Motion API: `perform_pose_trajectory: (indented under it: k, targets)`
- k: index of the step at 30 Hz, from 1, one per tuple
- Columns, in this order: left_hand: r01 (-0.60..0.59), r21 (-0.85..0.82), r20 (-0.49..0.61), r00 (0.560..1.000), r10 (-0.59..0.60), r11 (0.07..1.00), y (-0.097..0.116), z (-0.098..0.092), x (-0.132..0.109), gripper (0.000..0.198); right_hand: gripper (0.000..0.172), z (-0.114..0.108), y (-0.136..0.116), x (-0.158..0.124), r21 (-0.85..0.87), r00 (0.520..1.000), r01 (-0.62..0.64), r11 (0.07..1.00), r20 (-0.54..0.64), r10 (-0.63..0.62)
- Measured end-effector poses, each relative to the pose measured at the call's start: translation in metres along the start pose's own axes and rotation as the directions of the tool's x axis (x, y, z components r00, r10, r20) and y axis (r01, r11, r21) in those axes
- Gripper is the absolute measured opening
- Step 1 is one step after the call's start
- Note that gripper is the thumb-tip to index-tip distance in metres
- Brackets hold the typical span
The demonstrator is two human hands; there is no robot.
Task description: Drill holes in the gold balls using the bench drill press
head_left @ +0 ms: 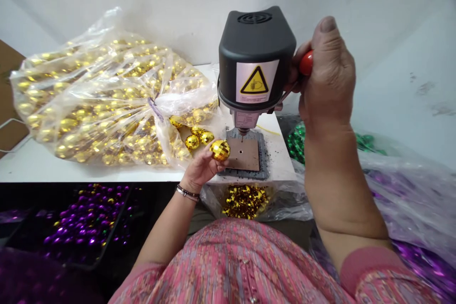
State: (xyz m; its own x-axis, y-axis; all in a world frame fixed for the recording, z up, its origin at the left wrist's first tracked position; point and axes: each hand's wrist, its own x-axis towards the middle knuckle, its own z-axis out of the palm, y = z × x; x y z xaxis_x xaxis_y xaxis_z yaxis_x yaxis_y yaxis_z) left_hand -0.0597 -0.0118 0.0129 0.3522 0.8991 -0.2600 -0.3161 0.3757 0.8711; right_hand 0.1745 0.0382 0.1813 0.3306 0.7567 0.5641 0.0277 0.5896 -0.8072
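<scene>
Between the fingertips of my left hand (203, 170) is a shiny gold faceted ball (220, 150), held just left of the drill press base plate. My right hand (329, 66) is wrapped round the red-knobbed lever (306, 62) on the side of a black bench drill press (257, 52). The thin drill bit (242, 138) points down over a brown board (245, 154) with a small hole in it. A few loose gold balls (193, 142) lie on the table beside my left hand, at the mouth of a clear bag.
A large clear plastic bag (107, 104) of gold balls covers the table's left side. Below the front edge hangs a bag of gold balls (245, 201). Purple balls (89, 218) lie in a dark container at lower left. Bags of green (296, 142) and purple items stand right. Dark shavings surround the base.
</scene>
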Motion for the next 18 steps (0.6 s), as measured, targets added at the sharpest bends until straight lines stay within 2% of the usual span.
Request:
perform_pose_trajectory:
  k: [4,6,8,13,16,18]
  targets:
    - [-0.047,0.086,0.073,0.996,0.041,0.995,-0.007,-0.003,-0.006,0.081,0.058,0.001,-0.002,-0.004,0.029,1.0,0.013,1.0,-0.01,-0.012]
    - [-0.066,0.15,0.071,0.996,0.056,0.986,-0.01,-0.002,-0.005,0.081,0.059,0.002,-0.003,-0.006,0.039,1.0,0.022,0.999,-0.012,-0.022]
    - [-0.095,0.287,0.039,0.995,0.088,0.953,-0.013,0.001,-0.002,0.077,0.06,0.002,-0.004,-0.007,0.028,1.0,0.024,0.999,-0.017,-0.023]
    - [-0.137,0.703,-0.044,0.971,0.235,0.698,-0.019,0.014,0.007,0.07,0.063,0.002,-0.005,-0.009,-0.003,1.0,0.023,1.0,-0.019,-0.023]
    - [-0.136,0.806,-0.034,0.961,0.274,0.576,-0.019,0.019,0.01,0.057,0.062,0.002,-0.005,-0.008,-0.005,1.0,0.028,1.0,-0.005,-0.028]
    - [-0.14,0.825,-0.024,0.959,0.281,0.547,-0.018,0.02,0.013,0.053,0.064,0.002,-0.005,-0.004,-0.016,1.0,0.027,1.0,0.001,-0.027]
